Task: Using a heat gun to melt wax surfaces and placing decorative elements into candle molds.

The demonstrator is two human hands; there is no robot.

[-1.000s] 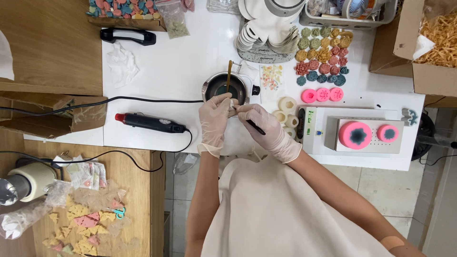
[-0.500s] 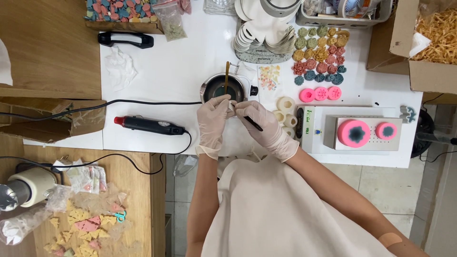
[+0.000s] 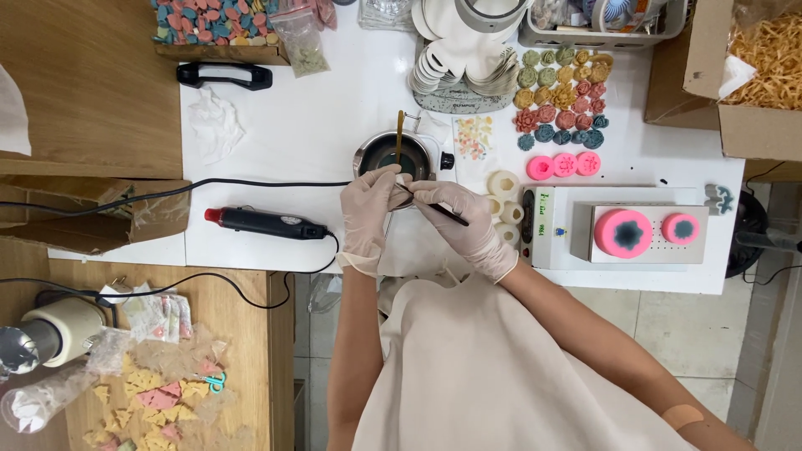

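Presently we note both gloved hands meeting just before the small metal pot — right hand pinches a dark thin tool, its axis slanting toward the left hand, closed around a small item we cannot identify.

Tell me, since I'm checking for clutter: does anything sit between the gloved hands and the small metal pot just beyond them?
Nothing visible does. The left hand and right hand, which holds a thin black tool, meet right at the near rim of the small metal pot. The stick stands inside the pot.
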